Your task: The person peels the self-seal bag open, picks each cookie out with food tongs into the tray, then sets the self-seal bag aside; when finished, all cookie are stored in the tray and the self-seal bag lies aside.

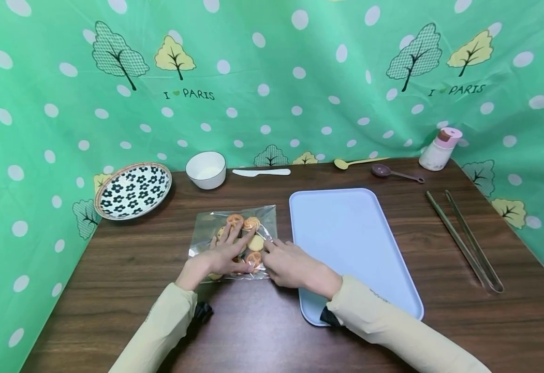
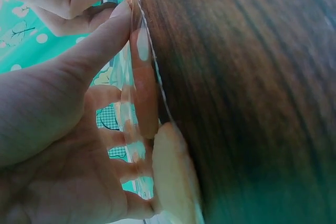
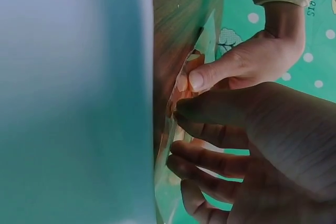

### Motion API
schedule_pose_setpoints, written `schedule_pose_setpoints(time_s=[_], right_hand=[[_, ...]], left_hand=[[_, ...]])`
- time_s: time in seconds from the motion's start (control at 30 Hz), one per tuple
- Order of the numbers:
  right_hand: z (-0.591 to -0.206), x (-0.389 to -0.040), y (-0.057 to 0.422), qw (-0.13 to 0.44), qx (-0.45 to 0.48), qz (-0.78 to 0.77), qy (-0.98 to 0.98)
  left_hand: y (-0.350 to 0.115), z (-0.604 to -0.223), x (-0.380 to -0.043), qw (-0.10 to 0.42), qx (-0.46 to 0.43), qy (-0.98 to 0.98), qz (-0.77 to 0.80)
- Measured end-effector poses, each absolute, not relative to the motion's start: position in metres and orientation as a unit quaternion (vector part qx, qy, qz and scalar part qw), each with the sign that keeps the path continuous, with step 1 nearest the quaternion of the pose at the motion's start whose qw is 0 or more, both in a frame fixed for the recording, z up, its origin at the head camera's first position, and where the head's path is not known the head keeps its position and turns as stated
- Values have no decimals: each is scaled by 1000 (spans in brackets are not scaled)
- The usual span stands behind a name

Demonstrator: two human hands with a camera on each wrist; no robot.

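A clear plastic bag (image 1: 203, 226) lies flat on the dark wood table, with several cookies (image 1: 255, 243) inside it. Some are round and plain, others pretzel-shaped or swirled. My left hand (image 1: 222, 255) rests on top of the bag with its fingers spread, covering part of the cookies. In the left wrist view a pale cookie (image 2: 173, 174) shows through the film beside those fingers. At the bag's right edge my right hand (image 1: 289, 263) pinches the film between thumb and bent fingers. The right wrist view shows its thumb and fingertips at the edge, close to the left thumb.
A pale blue tray (image 1: 346, 223) lies just right of the bag, under the right forearm. Metal tongs (image 1: 467, 243) lie farther right. Along the back are a flower-patterned plate (image 1: 134, 191), white bowl (image 1: 206, 171), white knife (image 1: 262, 172), yellow spoon (image 1: 341, 164), purple spoon (image 1: 381, 170) and pink-capped shaker (image 1: 435, 155).
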State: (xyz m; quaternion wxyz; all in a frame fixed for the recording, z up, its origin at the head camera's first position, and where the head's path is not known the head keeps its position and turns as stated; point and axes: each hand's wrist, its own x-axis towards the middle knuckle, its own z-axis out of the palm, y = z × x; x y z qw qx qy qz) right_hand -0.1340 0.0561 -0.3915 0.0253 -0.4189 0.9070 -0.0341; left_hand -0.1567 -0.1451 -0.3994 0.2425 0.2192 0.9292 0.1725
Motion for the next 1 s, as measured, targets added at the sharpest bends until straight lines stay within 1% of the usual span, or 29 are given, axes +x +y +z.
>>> schedule_pose_setpoints(time_s=[0.23,0.5,0.77,0.9,1.0], right_hand=[[-389,-133,57,50,-339,-79,936],[-384,-135,67,45,-289,-115,949],[-380,-136,79,66,-270,-145,950],[-380,-137,80,81,-285,-165,941],[-378,-138,79,106,-304,-185,929]], left_hand=[[-144,-401,-156,251,213,927,180],[-145,-402,-157,249,212,927,186],[-147,-402,-157,241,226,925,189],[-147,-402,-155,245,223,925,189],[-145,-403,-155,247,218,926,184]])
